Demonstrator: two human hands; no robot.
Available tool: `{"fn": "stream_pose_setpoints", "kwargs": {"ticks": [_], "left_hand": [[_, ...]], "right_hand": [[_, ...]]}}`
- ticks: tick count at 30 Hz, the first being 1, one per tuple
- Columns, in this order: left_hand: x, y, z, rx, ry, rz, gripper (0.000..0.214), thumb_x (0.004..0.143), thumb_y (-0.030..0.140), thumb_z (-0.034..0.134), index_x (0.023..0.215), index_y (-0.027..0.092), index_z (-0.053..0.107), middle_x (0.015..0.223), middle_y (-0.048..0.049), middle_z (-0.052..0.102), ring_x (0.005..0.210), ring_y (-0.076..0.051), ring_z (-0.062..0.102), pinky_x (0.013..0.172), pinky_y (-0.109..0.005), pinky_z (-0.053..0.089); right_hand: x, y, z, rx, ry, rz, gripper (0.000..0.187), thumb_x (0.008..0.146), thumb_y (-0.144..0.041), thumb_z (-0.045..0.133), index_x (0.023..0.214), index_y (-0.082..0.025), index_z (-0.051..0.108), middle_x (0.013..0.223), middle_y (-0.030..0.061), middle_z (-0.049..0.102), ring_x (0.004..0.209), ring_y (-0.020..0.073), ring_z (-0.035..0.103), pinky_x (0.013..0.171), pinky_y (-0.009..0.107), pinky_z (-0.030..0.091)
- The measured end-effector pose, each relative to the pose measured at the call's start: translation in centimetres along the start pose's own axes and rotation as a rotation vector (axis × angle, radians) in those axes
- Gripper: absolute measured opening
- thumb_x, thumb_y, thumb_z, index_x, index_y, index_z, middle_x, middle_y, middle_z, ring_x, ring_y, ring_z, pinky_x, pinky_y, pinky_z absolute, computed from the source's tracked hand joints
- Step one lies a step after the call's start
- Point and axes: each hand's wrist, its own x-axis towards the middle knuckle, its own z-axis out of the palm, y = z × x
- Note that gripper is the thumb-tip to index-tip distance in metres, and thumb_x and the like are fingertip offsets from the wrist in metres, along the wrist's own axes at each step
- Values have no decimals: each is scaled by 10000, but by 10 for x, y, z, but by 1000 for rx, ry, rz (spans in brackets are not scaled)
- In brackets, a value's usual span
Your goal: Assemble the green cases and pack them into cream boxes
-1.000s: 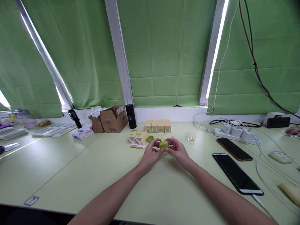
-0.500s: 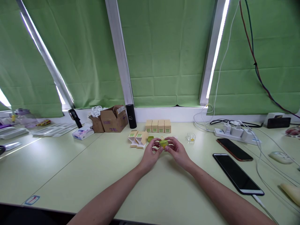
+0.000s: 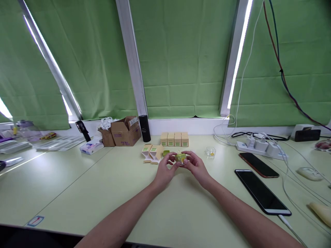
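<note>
Green tabletop (image 3: 77,186): L hand (image 3: 165,170) & R hand (image 3: 198,167) fingers clamped on jar (image 3: 180,158); light pinch, could slip & knock boxes (image 3: 174,139) at 12 o'clock

Both hands meet over the pale green table (image 3: 77,186): the left hand (image 3: 165,170) and right hand (image 3: 198,167) pinch a small green object (image 3: 180,158), possibly a little jar, between their fingertips. Two opened cartons (image 3: 152,153) lie just behind, four closed small boxes (image 3: 174,139) farther back, two phones (image 3: 261,182) to the right.
</note>
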Motion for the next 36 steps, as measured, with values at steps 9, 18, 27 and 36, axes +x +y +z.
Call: {"fn": "stream_pose_setpoints", "kwargs": {"ticks": [9,18,27,36], "left_hand": [[-4,2,1,-56,-61,46,379,965,364,641,1315,232,585,1091,-73,716,1060,-218,673,968,-384,512],[-3,4,1,-51,-57,10,325,966,367,621,1251,213,590,1084,-82,726,1076,-225,695,951,-377,508],[0,2,2,-79,-33,-103,505,873,429,734,1300,213,572,1186,-115,698,1103,-241,646,917,-375,502],[0,-1,2,-74,-63,-100,531,794,331,820,1270,216,615,1289,-112,671,1170,-264,639,948,-387,491]], "right_hand": [[5,17,-16,377,33,200,252,916,-311,697,1143,-207,670,1040,111,790,894,271,784,860,471,621],[7,22,-20,222,79,160,355,860,-479,739,1123,-253,665,1001,98,782,867,298,777,832,521,619],[1,5,-7,4,192,-16,628,713,-463,890,1235,-262,605,1107,77,711,989,262,693,794,420,603],[-5,2,5,-244,158,-126,641,719,-253,817,1301,-297,551,1211,75,698,1122,264,666,864,394,550]]}}
